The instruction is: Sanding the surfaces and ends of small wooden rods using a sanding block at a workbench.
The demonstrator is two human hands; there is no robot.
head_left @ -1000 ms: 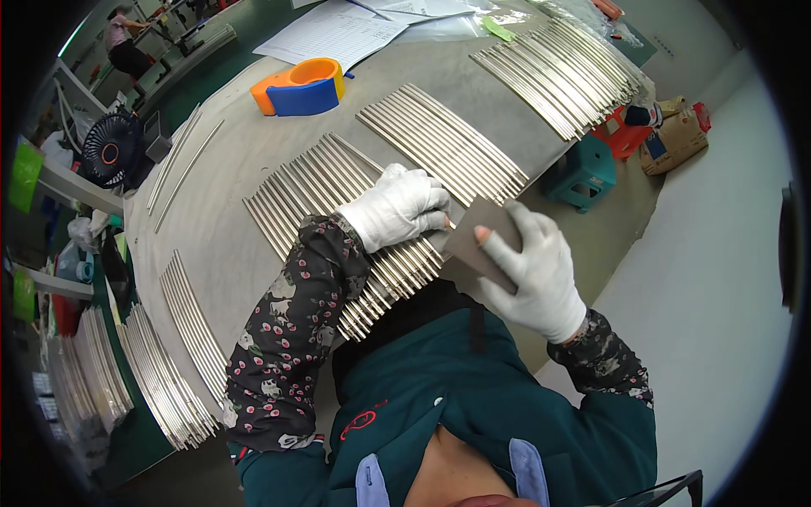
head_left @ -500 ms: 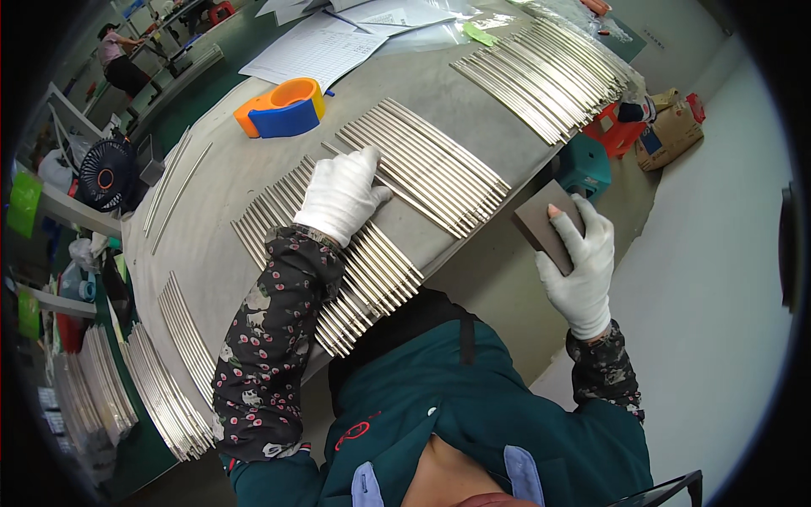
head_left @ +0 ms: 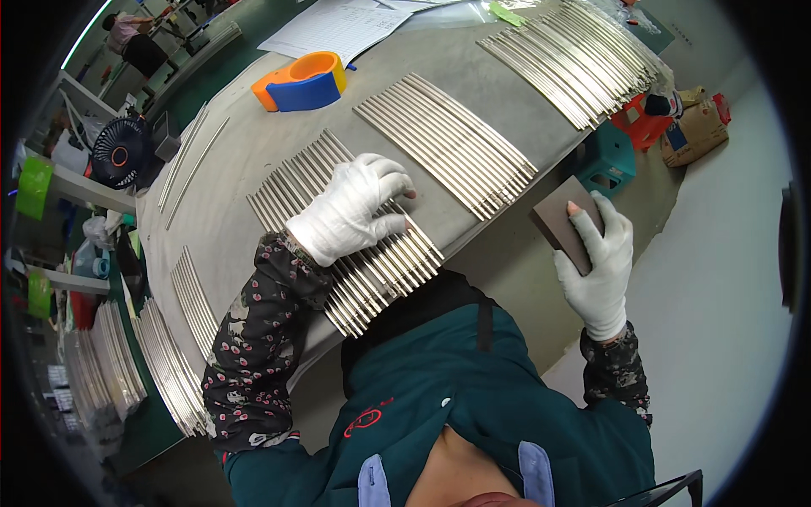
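My left hand (head_left: pixel 353 209), in a white glove with bare fingertips, is over the nearer row of thin metal rods (head_left: pixel 384 275). Its thumb and fingers are apart, with nothing held between them; whether it touches the rods I cannot tell. Just beyond it, a second row of metal rods (head_left: pixel 448 145) lies side by side on the grey table (head_left: pixel 253 148). Off the table's right edge, my gloved right hand (head_left: pixel 601 279) grips a flat brown-grey rectangular block (head_left: pixel 562 221), with one bare fingertip pressing on its face.
A bigger row of rods (head_left: pixel 574 63) lies at the far right. Near the back are an orange and blue tape dispenser (head_left: pixel 302 82) and paper sheets (head_left: pixel 334 29). A small black fan (head_left: pixel 118 154) stands at left. A teal stool (head_left: pixel 610 160) is beside the table. Someone works far off.
My left hand has left the skewed rod at the farther row's edge and drawn back over the nearer row, its fingers opening. That rod now lies in line. The right hand still holds the block.
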